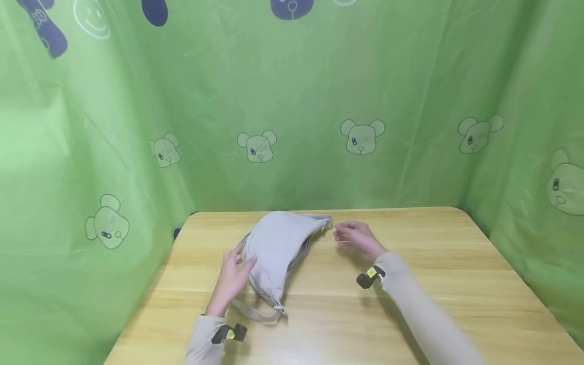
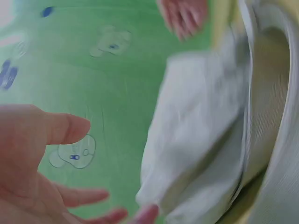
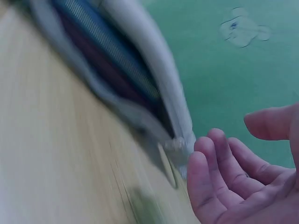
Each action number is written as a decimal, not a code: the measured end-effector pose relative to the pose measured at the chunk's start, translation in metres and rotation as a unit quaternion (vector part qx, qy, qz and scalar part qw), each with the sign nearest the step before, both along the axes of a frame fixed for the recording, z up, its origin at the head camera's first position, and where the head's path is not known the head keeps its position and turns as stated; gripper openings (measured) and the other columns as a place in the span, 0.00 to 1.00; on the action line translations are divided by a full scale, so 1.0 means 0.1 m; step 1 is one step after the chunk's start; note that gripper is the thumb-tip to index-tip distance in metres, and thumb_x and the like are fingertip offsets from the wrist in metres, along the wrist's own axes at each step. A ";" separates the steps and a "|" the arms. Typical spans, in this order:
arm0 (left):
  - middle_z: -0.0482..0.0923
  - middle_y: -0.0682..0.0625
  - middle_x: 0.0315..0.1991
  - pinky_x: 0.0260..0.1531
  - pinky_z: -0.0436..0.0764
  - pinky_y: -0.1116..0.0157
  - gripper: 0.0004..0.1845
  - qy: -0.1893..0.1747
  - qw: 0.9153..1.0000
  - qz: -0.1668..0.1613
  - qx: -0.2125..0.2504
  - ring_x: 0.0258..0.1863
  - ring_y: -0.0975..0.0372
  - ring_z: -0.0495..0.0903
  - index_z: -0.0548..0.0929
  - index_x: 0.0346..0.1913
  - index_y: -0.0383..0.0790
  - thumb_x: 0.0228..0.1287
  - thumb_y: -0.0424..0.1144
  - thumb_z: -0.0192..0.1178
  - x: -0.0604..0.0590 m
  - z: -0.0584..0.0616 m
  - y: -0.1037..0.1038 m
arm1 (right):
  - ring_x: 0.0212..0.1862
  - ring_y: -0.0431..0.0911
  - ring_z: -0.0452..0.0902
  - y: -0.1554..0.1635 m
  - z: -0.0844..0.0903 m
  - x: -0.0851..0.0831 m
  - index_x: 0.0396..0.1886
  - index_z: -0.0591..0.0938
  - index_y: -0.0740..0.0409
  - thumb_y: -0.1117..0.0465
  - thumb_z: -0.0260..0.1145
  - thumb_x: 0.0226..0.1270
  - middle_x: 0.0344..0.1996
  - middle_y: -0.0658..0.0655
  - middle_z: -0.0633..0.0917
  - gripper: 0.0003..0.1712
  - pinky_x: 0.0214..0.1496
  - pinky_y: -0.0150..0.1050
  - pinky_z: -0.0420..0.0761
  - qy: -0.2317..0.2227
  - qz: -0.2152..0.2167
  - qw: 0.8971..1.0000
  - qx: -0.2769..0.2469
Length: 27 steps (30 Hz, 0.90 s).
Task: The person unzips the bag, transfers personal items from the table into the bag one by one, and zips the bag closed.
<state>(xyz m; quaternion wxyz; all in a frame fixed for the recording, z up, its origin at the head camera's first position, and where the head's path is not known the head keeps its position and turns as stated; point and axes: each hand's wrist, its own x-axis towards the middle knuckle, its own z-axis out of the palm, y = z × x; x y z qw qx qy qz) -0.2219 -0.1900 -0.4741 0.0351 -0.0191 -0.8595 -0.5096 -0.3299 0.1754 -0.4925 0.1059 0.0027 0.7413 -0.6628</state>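
Observation:
A light grey crescent-shaped bag point(image 1: 276, 246) lies on the wooden table, its strap point(image 1: 257, 313) trailing toward the front. By its left edge is my left hand point(image 1: 231, 278), thumb and fingers spread; in the left wrist view these fingers point(image 2: 86, 196) look relaxed, and contact with the bag is hard to tell. Just beyond the bag's right tip is my right hand point(image 1: 359, 239), loosely bent and holding nothing. The right wrist view shows the bag's opening gaping, with something dark blue with a zipper-like edge point(image 3: 117, 49) inside; the rest of the inside is hidden.
The wooden table point(image 1: 410, 304) reaches back to a green curtain point(image 1: 310, 177) printed with bear faces, which also hangs on both sides. Each wrist carries a small black camera, one on the left sleeve point(image 1: 203, 342) and one on the right sleeve point(image 1: 424, 309).

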 end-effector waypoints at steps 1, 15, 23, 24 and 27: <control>0.57 0.29 0.76 0.67 0.72 0.37 0.41 -0.024 0.999 -0.006 0.027 0.72 0.33 0.66 0.57 0.79 0.30 0.75 0.51 0.58 0.03 -0.01 -0.02 | 0.53 0.52 0.85 -0.01 0.00 -0.03 0.68 0.70 0.75 0.61 0.59 0.78 0.56 0.70 0.84 0.27 0.67 0.50 0.81 0.009 -0.005 1.000 0.020; 0.10 0.30 0.78 0.75 0.40 0.29 0.52 -0.200 0.883 -0.098 0.413 0.79 0.27 0.25 0.13 0.76 0.38 0.81 0.52 0.45 0.33 -0.18 -0.08 | 0.69 0.69 0.72 -0.27 -0.18 -0.35 0.73 0.69 0.70 0.68 0.63 0.71 0.74 0.72 0.68 0.32 0.71 0.60 0.74 0.200 0.007 0.931 0.305; 0.07 0.31 0.77 0.72 0.36 0.27 0.47 -0.216 0.841 -0.137 0.476 0.76 0.27 0.17 0.14 0.78 0.42 0.83 0.51 0.39 0.34 -0.25 -0.04 | 0.71 0.66 0.72 -0.30 -0.22 -0.42 0.70 0.75 0.65 0.74 0.63 0.66 0.69 0.67 0.78 0.31 0.76 0.63 0.66 0.263 0.061 0.887 0.374; 0.08 0.30 0.77 0.72 0.36 0.27 0.46 -0.215 0.841 -0.137 0.478 0.76 0.27 0.18 0.15 0.78 0.42 0.83 0.51 0.39 0.34 -0.25 -0.03 | 0.70 0.66 0.73 -0.30 -0.23 -0.42 0.69 0.76 0.65 0.74 0.63 0.65 0.67 0.68 0.79 0.31 0.75 0.63 0.68 0.268 0.065 0.881 0.385; 0.13 0.29 0.79 0.72 0.36 0.27 0.45 -0.208 0.840 -0.141 0.482 0.78 0.28 0.22 0.20 0.80 0.40 0.83 0.50 0.39 0.33 -0.25 -0.01 | 0.63 0.66 0.76 -0.29 -0.24 -0.41 0.68 0.77 0.66 0.75 0.65 0.62 0.61 0.69 0.81 0.32 0.70 0.63 0.73 0.277 0.069 0.865 0.414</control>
